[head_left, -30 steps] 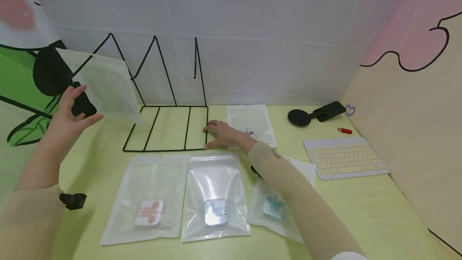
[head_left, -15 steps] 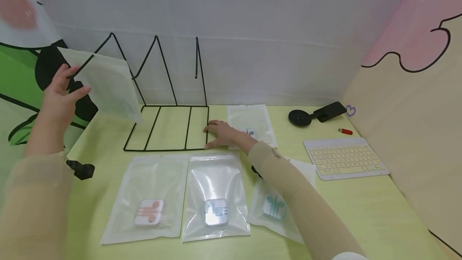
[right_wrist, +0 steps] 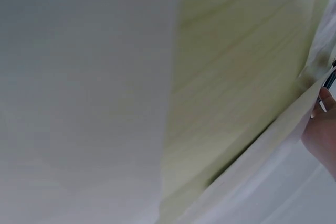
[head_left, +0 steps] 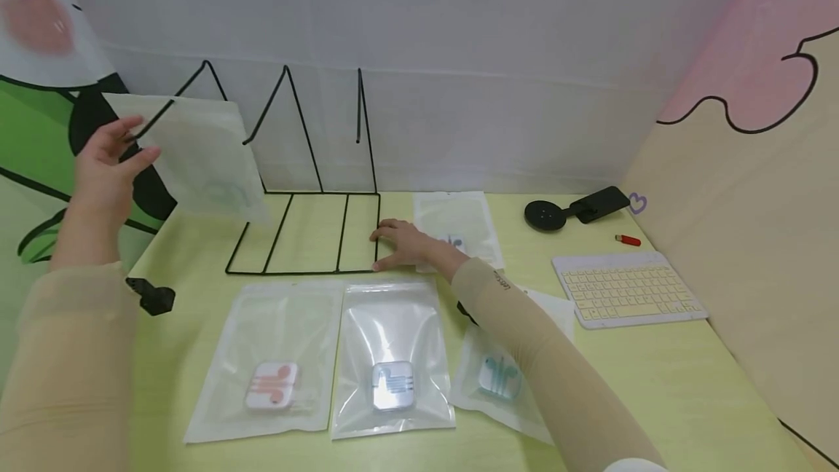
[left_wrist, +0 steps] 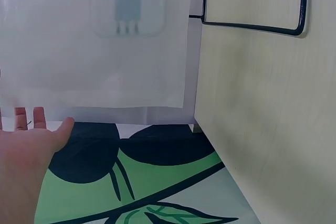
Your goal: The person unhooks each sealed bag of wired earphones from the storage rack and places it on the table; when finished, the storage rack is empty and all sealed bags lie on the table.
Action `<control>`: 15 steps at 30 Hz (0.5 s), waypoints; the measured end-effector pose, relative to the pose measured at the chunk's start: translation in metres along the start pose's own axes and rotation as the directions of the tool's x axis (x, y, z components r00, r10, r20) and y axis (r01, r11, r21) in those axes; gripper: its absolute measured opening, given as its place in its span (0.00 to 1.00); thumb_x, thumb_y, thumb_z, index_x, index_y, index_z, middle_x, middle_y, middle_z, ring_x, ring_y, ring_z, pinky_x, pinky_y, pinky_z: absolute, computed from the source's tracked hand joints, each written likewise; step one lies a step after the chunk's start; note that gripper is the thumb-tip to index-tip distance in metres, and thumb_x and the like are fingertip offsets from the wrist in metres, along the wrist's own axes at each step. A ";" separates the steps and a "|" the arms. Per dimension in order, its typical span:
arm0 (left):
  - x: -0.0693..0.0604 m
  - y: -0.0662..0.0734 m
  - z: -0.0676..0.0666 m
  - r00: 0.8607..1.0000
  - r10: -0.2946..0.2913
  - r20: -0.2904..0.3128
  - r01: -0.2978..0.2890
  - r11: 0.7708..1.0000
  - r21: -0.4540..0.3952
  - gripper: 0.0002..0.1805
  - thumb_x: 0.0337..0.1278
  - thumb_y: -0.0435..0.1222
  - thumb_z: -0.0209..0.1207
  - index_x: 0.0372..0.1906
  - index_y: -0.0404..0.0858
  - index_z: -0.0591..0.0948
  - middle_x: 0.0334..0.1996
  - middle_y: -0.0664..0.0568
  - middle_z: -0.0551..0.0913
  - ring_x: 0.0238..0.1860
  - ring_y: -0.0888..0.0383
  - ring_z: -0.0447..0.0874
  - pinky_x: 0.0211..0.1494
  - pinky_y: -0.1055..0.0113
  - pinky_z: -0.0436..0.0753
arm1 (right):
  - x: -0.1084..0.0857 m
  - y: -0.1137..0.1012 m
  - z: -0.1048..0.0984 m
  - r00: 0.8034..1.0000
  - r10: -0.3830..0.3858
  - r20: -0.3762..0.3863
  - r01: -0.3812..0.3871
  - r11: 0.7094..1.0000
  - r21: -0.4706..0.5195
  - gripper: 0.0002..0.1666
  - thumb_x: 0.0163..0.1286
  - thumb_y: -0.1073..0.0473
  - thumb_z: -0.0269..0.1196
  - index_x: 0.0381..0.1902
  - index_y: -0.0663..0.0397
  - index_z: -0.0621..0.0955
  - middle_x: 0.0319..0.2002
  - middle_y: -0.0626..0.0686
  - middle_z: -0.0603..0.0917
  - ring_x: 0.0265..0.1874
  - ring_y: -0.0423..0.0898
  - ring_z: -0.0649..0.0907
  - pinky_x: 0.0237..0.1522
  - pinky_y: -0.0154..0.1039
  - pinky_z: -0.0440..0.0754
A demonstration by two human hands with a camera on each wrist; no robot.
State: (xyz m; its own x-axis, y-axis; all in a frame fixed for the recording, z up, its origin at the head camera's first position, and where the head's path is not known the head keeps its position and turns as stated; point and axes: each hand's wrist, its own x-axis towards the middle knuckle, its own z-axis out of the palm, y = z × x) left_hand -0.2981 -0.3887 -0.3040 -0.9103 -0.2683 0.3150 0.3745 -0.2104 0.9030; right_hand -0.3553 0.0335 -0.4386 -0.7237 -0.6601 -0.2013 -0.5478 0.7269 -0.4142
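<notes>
A black wire display rack [head_left: 338,233] with upright prongs stands at the left back. From its leftmost prong hangs a frosted zip bag [head_left: 197,159]; a square case of pale blue earphones [left_wrist: 128,4] shows through it in the left wrist view. My left hand [head_left: 105,173] is beside that prong's tip, fingers extended and thumb spread; whether the fingertips touch the wire cannot be told. My right hand [head_left: 406,245] holds the right bar of the rack's base, fingers bent over it. In the right wrist view only part of my right hand [right_wrist: 323,124] shows, at the edge.
In front lie bags with pink earphones [head_left: 272,384], white earphones [head_left: 392,384] and teal earphones [head_left: 499,376], the last partly under my right sleeve. Another earphone bag [head_left: 452,217] lies behind my right hand. A black stand [head_left: 545,214], red stick [head_left: 627,240] and keyboard [head_left: 629,288] are at right.
My left hand has risen and shifted left to the prong's tip. The hanging bag has turned slightly to face forward more. My right hand has stayed on the rack.
</notes>
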 end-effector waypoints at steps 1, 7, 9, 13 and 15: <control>-0.001 0.000 -0.001 1.000 0.000 -0.005 0.000 1.000 -0.012 0.25 0.51 0.21 0.61 0.56 0.39 0.78 0.46 0.57 0.77 0.45 0.66 0.70 0.50 0.80 0.71 | 0.000 0.000 0.000 1.000 0.001 -0.001 -0.001 1.000 0.001 0.43 0.57 0.34 0.64 0.68 0.36 0.65 0.75 0.51 0.50 0.73 0.54 0.50 0.70 0.57 0.51; -0.005 0.002 -0.005 0.999 -0.023 -0.022 0.024 1.000 0.019 0.21 0.48 0.23 0.64 0.50 0.38 0.82 0.30 0.55 0.73 0.27 0.65 0.65 0.33 0.82 0.74 | 0.001 0.000 -0.001 1.000 -0.003 -0.008 0.003 1.000 -0.023 0.43 0.58 0.34 0.64 0.68 0.37 0.65 0.74 0.52 0.50 0.73 0.54 0.51 0.70 0.57 0.51; -0.006 0.003 -0.005 0.999 -0.040 -0.026 0.042 0.997 0.072 0.21 0.47 0.24 0.66 0.50 0.40 0.83 0.27 0.57 0.72 0.25 0.66 0.63 0.30 0.82 0.72 | 0.001 0.000 -0.001 1.000 -0.004 -0.007 0.004 1.000 -0.023 0.42 0.58 0.34 0.64 0.68 0.37 0.65 0.74 0.52 0.51 0.73 0.55 0.52 0.70 0.56 0.51; -0.010 0.003 -0.006 0.996 -0.090 -0.010 0.091 0.990 0.112 0.24 0.46 0.25 0.67 0.52 0.41 0.83 0.31 0.58 0.79 0.28 0.67 0.70 0.33 0.84 0.75 | 0.000 0.000 0.000 1.000 -0.002 -0.001 0.002 1.000 -0.016 0.42 0.58 0.35 0.64 0.68 0.37 0.66 0.74 0.52 0.51 0.73 0.54 0.51 0.70 0.56 0.51; -0.011 0.002 -0.007 0.993 -0.117 -0.002 0.117 0.989 0.086 0.26 0.45 0.23 0.66 0.54 0.41 0.82 0.35 0.57 0.82 0.33 0.67 0.75 0.36 0.83 0.77 | 0.000 0.000 0.000 1.000 -0.003 0.002 0.003 1.000 -0.015 0.42 0.58 0.35 0.64 0.68 0.37 0.65 0.74 0.52 0.51 0.73 0.54 0.51 0.71 0.55 0.51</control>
State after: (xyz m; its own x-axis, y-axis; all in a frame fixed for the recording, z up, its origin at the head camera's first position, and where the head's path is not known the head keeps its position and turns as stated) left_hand -0.2860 -0.3931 -0.3073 -0.9476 -0.2436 0.2066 0.2490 -0.1583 0.9555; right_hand -0.3552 0.0331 -0.4387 -0.7212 -0.6627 -0.2017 -0.5563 0.7275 -0.4015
